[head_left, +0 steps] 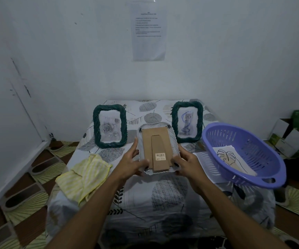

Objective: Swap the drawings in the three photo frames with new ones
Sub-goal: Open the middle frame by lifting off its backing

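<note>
A white photo frame (156, 150) is held above the table with its brown cardboard back and stand facing me. My left hand (131, 163) grips its left edge, thumb on the back near the bottom. My right hand (186, 161) grips its right edge the same way. Two dark green braided frames stand upright behind it: the left green frame (109, 125) shows a rose drawing, the right green frame (187, 121) shows a cat drawing. A purple basket (242, 155) at the right holds a new leaf line drawing (232, 159).
A yellow striped cloth (83, 177) lies on the table's left side. The table (154, 200) has a leaf-patterned cover and stands against a white wall. Cardboard boxes (294, 135) sit on the floor at the far right. More paper lies under the basket.
</note>
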Available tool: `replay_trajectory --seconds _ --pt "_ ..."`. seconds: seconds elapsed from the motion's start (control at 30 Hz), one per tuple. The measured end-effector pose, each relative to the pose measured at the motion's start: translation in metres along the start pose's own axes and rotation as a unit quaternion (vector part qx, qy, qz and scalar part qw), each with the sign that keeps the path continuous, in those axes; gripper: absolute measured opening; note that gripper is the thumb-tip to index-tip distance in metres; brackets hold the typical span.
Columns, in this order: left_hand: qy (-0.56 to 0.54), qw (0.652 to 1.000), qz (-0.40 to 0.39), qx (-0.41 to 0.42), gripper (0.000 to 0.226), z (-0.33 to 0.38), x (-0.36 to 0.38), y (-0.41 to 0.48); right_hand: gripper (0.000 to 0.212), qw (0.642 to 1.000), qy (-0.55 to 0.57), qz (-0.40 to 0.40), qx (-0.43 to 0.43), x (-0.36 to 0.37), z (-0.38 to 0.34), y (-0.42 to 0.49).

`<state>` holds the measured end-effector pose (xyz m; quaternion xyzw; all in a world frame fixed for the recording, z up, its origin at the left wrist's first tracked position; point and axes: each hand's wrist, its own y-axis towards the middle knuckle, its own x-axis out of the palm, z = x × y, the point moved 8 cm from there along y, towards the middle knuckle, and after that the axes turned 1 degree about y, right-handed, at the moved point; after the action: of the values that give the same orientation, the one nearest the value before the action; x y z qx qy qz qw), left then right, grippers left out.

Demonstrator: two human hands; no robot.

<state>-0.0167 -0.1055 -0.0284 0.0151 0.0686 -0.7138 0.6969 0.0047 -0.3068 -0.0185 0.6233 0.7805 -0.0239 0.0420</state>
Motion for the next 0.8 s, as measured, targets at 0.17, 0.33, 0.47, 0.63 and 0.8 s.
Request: replay_trajectory --seconds 0.17,0.33,0.47,0.63,0.8 --pt "0.012 1.000 -0.019 0.011 0.109 0.000 0.003 -0.004 0.060 0.999 -0.004 -0.037 0.000 -0.002 0.003 -0.001" --pt "0.011 1.000 -0.008 0.015 0.099 0.001 -0.001 -0.006 0.068 0.999 -0.022 -0.030 0.002 0.000 0.006 0.001" --pt "-0.003 1.000 -0.014 0.012 0.096 -0.001 -0.002 -0.004 0.062 1.000 0.000 -0.013 0.005 -0.001 0.006 0.002" --pt "-0.017 1.000 -0.024 0.008 0.095 -0.004 -0.002 -0.002 0.058 0.999 0.031 -0.001 0.021 -0.004 0.011 0.001" --pt "-0.043 0.999 -0.004 0.005 0.076 -0.007 -0.005 0.004 0.040 0.994 0.087 0.038 0.055 -0.011 0.014 -0.001"
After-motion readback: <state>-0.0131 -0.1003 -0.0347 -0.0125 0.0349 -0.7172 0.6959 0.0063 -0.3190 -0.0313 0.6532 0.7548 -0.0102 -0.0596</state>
